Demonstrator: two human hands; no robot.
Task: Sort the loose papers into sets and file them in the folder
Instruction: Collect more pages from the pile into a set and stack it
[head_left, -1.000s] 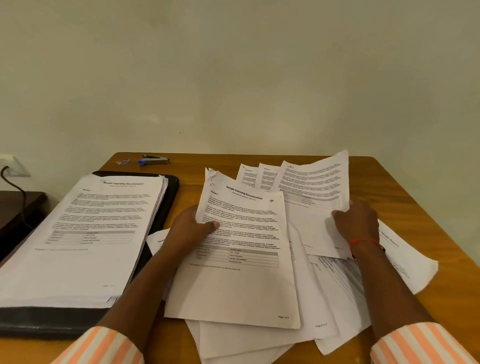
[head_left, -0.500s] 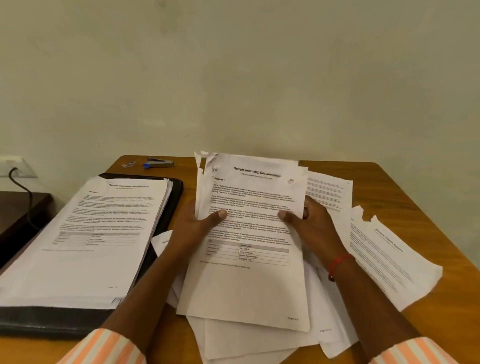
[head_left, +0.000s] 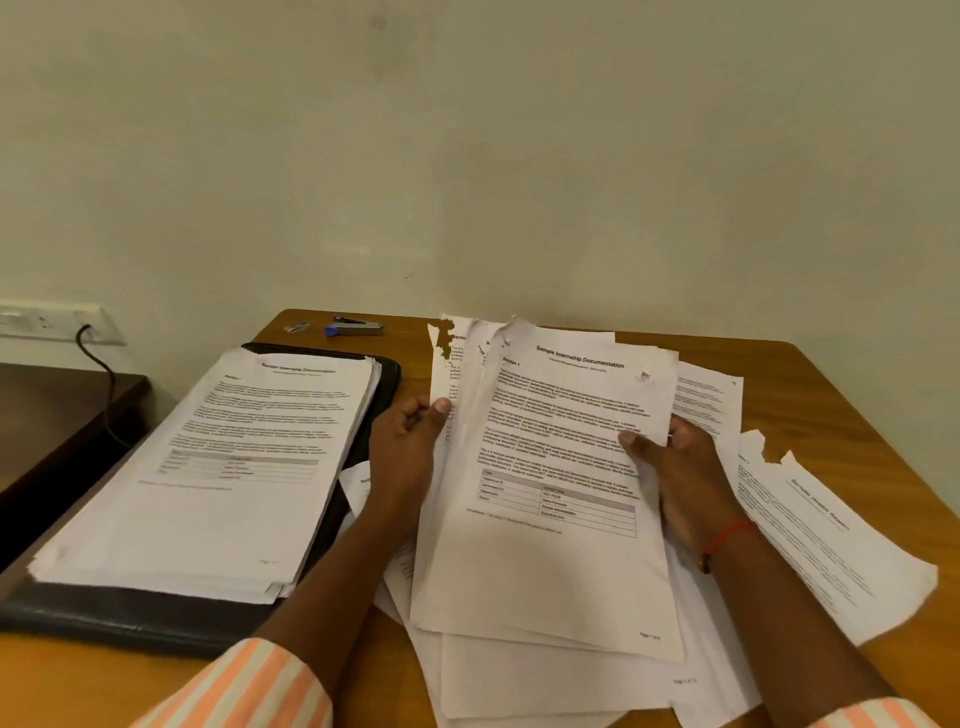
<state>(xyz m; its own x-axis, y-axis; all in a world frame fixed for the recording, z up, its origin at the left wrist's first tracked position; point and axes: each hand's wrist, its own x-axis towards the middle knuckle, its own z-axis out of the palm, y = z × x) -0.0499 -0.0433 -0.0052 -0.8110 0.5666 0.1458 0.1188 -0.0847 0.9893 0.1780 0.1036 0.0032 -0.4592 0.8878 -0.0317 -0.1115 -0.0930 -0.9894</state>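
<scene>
A thick stack already lies in the open black folder, just left of the left hand. Both hands pinch 1 set of printed sheets by its side edges, thumbs on top; the right hand takes the right edge. Loose papers lie beneath and right of it, nearing the table edge. Sorting looks partly done; free room seems tight.

Matt paper sheets, wooden table
</scene>
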